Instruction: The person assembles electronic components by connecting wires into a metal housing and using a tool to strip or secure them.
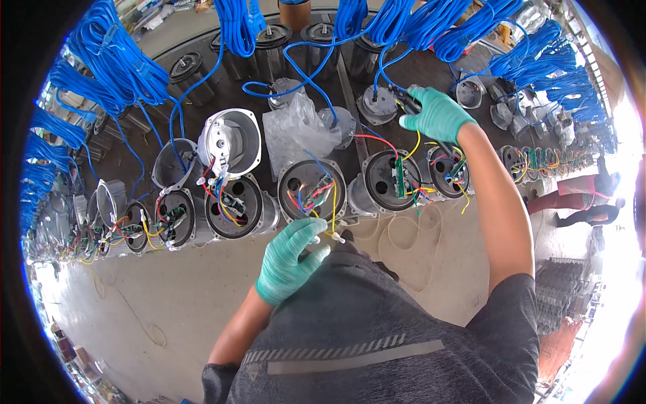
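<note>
My left hand [291, 259], in a green glove, is held loosely curled with thumb and fingers apart and nothing visible between them. Just beside its fingertips hangs a yellow wire [334, 209] ending in a white connector [338, 237]. That wire comes out of a round grey motor housing [341, 176] with red, blue and yellow wires inside. Farther off to the right, my gloved right hand [437, 116] is closed round a dark hand tool [406, 101] that looks like pliers. The tool's tip lies beside a grey end cover [377, 106] with a blue cable.
More open housings line the table's near edge, including one with a green circuit board [400, 178]. A clear plastic bag [296, 128] lies behind them. Blue cable coils [111, 50] hang along the far side. Another person [582, 193] is at the far right.
</note>
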A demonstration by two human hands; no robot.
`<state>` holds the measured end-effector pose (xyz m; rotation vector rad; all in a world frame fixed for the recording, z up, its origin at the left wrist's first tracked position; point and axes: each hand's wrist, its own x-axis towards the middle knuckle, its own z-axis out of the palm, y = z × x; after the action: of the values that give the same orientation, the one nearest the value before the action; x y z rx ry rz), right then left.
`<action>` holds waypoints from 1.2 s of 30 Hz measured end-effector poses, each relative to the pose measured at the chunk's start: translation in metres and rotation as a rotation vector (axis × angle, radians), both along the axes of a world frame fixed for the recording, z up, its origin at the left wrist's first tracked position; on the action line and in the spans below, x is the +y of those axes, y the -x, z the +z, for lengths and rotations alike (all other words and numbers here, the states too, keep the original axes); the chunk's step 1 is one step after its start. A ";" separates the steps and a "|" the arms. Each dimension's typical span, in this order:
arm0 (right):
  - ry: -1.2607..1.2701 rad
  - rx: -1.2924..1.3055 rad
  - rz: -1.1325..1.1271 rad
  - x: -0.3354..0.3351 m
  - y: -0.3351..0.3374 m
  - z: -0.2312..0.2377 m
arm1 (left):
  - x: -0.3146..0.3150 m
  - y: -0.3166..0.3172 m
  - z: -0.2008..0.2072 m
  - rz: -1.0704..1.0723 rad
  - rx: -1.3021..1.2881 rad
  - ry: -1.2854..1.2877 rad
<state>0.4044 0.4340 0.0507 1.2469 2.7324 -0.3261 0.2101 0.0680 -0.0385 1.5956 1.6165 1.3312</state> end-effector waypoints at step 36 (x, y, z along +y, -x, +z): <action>0.030 0.515 0.689 -0.145 0.027 0.016 | 0.009 0.011 -0.002 0.385 -0.606 0.221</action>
<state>0.3773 0.2886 0.0665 0.1554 3.3305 -0.6646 0.1991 0.0769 -0.0406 0.6687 1.6364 1.5618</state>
